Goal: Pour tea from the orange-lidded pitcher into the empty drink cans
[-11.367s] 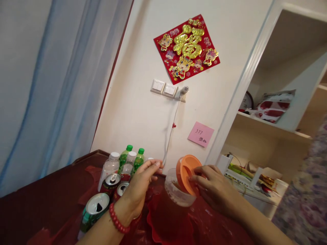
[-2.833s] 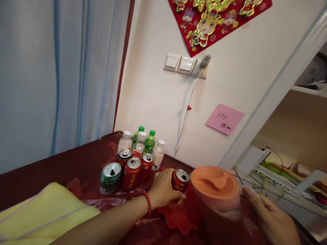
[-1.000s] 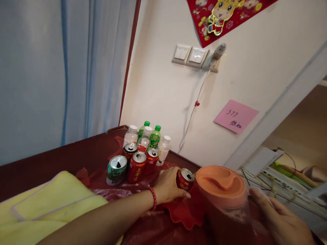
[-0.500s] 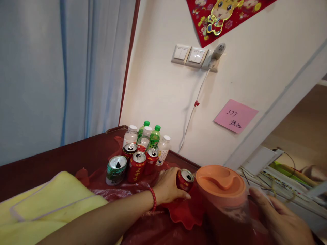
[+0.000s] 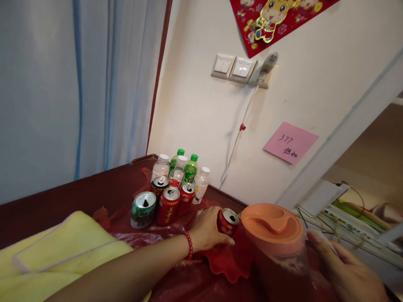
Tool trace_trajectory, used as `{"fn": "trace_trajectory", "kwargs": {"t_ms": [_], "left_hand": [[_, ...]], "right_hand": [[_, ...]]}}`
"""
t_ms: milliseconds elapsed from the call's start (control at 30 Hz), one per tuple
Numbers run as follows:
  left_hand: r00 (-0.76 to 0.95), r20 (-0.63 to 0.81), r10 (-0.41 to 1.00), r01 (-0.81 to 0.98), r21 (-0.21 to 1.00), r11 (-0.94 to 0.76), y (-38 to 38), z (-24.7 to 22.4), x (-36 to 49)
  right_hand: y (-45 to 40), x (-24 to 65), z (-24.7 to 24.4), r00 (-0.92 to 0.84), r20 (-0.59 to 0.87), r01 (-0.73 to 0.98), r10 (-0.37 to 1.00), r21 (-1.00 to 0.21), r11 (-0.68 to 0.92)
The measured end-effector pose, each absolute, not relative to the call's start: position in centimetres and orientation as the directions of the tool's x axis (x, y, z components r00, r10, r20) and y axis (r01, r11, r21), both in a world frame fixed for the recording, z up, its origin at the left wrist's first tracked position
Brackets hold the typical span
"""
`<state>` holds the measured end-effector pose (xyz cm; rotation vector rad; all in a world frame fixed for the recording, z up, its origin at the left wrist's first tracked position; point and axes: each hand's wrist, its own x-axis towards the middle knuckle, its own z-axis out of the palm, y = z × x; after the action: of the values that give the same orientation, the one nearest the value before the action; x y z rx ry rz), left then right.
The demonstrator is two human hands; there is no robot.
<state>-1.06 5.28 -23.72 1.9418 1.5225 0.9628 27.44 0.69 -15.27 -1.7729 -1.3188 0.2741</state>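
Beside pitcher (image 5: 272, 228), left hand (image 5: 208, 230) grip round red can (image 5: 228, 222), axis upright, mouth up; right hand (image 5: 348, 262) holding pitcher.

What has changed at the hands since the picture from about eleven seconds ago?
The orange lid, tilted half off then, now sits level on the pitcher. The right hand has let go of it and grips the pitcher's handle. The left hand, open then, now grips a red can. The green can and pink note look unmoved.
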Motion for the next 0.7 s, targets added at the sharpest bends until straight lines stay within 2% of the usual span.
{"fn": "trace_trajectory", "kwargs": {"t_ms": [100, 333, 700], "left_hand": [[0.129, 0.22, 0.967, 0.623, 0.741, -0.252, 5.26, -23.61, -1.08], [0.123, 0.218, 0.968, 0.627, 0.739, -0.247, 5.2, -23.6, -1.14], [0.121, 0.226, 0.967, 0.632, 0.733, -0.25, 5.32, -23.82, -1.06]], "right_hand": [[0.58, 27.25, -15.21, 0.444, 0.229, 0.645, 0.866, -0.753, -0.132], [0.38, 27.34, -15.19, 0.444, 0.189, 0.63, 0.876, -0.761, -0.155], [0.74, 27.25, -15.25, 0.424, 0.233, 0.645, 0.875, -0.756, -0.111]]}}
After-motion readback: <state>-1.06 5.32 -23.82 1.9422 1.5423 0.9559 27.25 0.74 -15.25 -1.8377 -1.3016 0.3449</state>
